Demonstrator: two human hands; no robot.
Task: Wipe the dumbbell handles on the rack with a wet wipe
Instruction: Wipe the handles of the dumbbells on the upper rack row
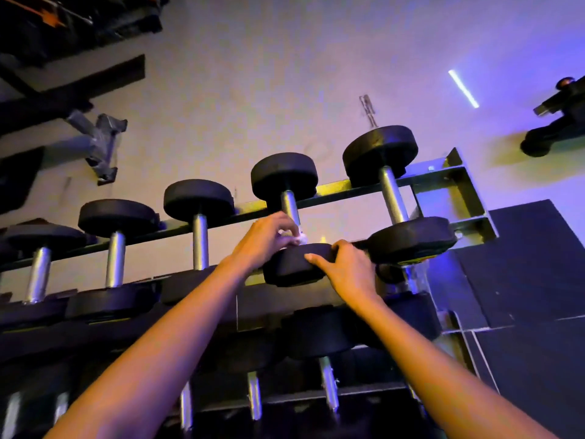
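Note:
Several black dumbbells with silver handles lie across the top tier of the rack (456, 175). My left hand (269, 239) is closed on a white wet wipe (299, 239), pressed against the lower part of the handle (289, 204) of the second dumbbell from the right. My right hand (345, 270) grips the near black head (294, 264) of that same dumbbell. The part of the handle under my left hand is hidden.
To the right lies a bigger dumbbell (395, 198), to the left three smaller ones (199, 239). A lower tier holds more dumbbells (326, 384). Dark floor mats (522, 264) lie right of the rack. Bench parts (95, 144) stand at the left, beyond the rack.

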